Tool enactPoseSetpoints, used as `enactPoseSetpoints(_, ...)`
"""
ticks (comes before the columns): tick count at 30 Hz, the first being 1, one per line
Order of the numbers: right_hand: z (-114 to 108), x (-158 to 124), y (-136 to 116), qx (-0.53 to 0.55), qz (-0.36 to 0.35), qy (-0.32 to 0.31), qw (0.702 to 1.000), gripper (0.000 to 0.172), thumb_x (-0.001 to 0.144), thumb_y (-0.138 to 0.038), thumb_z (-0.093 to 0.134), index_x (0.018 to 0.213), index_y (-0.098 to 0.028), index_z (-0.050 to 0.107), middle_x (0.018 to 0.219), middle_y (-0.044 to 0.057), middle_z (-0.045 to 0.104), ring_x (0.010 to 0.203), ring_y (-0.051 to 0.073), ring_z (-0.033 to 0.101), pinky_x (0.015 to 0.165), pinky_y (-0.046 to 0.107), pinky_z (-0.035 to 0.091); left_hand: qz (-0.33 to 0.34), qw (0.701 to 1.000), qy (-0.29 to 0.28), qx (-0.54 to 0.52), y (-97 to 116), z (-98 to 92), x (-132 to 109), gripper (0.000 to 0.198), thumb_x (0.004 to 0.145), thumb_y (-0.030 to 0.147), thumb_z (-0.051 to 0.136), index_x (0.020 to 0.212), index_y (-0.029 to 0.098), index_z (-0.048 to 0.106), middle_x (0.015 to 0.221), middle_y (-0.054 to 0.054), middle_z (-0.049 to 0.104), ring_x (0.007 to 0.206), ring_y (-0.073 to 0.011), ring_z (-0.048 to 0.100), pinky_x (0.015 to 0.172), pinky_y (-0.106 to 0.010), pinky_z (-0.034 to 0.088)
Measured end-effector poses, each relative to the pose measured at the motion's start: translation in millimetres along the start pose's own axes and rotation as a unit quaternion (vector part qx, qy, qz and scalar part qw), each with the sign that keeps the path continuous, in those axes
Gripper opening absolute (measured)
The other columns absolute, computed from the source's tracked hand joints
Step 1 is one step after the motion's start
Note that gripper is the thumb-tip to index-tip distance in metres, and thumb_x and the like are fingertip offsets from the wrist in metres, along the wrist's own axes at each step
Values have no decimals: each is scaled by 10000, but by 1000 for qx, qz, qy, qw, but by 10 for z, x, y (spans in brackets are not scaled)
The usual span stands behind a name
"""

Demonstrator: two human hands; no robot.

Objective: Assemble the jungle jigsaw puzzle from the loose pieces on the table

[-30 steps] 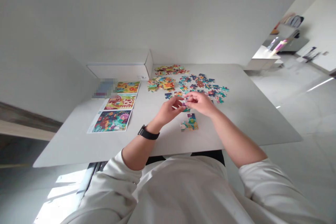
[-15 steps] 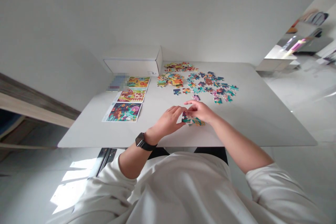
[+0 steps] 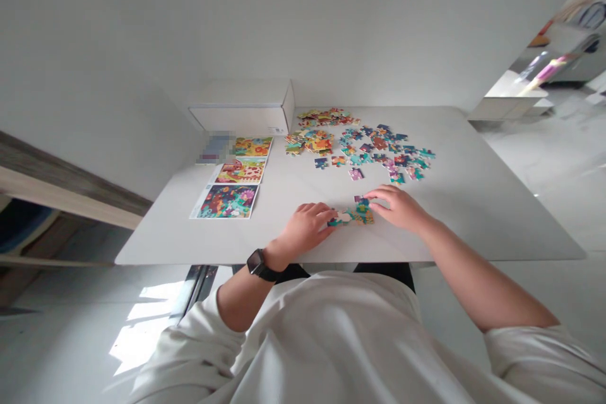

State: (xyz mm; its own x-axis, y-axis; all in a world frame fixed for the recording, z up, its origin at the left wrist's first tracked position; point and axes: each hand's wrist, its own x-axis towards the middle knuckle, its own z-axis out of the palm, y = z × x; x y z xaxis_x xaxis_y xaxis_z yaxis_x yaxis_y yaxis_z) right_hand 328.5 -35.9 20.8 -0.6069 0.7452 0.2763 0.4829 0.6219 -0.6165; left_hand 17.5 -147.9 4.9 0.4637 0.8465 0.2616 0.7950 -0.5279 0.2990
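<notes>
A small joined cluster of puzzle pieces [image 3: 356, 213] lies near the front of the white table [image 3: 473, 202]. My left hand [image 3: 305, 228], with a black watch on its wrist, rests on the table with its fingertips touching the cluster's left end. My right hand [image 3: 396, 206] lies flat with fingers stretched out, touching the cluster's right side. Neither hand lifts a piece. Loose blue and teal pieces [image 3: 383, 151] are scattered beyond the hands, and orange-yellow piles [image 3: 310, 141] lie further left.
A sheet with three printed puzzle pictures [image 3: 234, 175] lies at the table's left. A white box [image 3: 243, 113] stands against the wall behind it. Another yellow-red pile of pieces [image 3: 326, 117] sits at the back. A wooden shelf edge [image 3: 66, 196] runs at left.
Both hands came down from holding pieces above the table to the cluster. The piece is now laid in, and the right hand has slid to the cluster's right side.
</notes>
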Motion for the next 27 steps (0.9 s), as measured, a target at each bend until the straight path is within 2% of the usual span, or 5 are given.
enactPoseSetpoints(3, 64, -136, 54, -50, -67, -26, 996, 225, 997, -263, 686, 1168, -286, 830, 1189, 100, 795, 1132, 291, 737, 1047, 492, 591, -6, 1000, -7, 27, 17, 40, 33, 280, 1046, 333, 701, 1314, 264, 742, 1293, -99, 753, 1133, -287, 717, 1029, -484, 551)
enactPoseSetpoints(6, 153, -223, 94, -77, -92, -35, 992, 224, 988, -232, 708, 1161, -283, 840, 1246, 120, 774, 1177, 303, 726, 1058, 513, 587, -2, 999, -10, 40, 17, 58, 61, 267, 1048, 333, 700, 1298, 261, 759, 1284, -101, 757, 1122, -289, 707, 1025, -487, 545)
enactPoseSetpoints(10, 225, -280, 128, -87, -101, -24, 991, 228, 975, -218, 733, 1159, -295, 844, 1309, 119, 762, 1222, 317, 714, 1088, 547, 571, 6, 999, -5, 40, 5, 67, 58, 259, 1048, 354, 701, 1283, 269, 772, 1280, -96, 756, 1121, -287, 696, 1043, -492, 534)
enactPoseSetpoints(17, 240, -310, 126, -80, -110, -15, 991, 240, 969, -200, 732, 1139, -317, 854, 1278, 102, 771, 1198, 308, 720, 1091, 550, 571, 6, 999, -13, 45, 44, 29, 41, 296, 1058, 350, 673, 1333, 275, 753, 1334, -113, 734, 1166, -304, 679, 1050, -512, 541)
enactPoseSetpoints(27, 248, -305, 97, -83, -109, -46, 990, 333, 974, -139, 691, 1199, -323, 853, 1303, 92, 777, 1207, 302, 723, 1097, 550, 567, 71, 996, -50, 24, 41, 44, 59, 361, 1105, 232, 538, 1401, 308, 730, 1444, -74, 739, 1249, -268, 678, 1124, -497, 521)
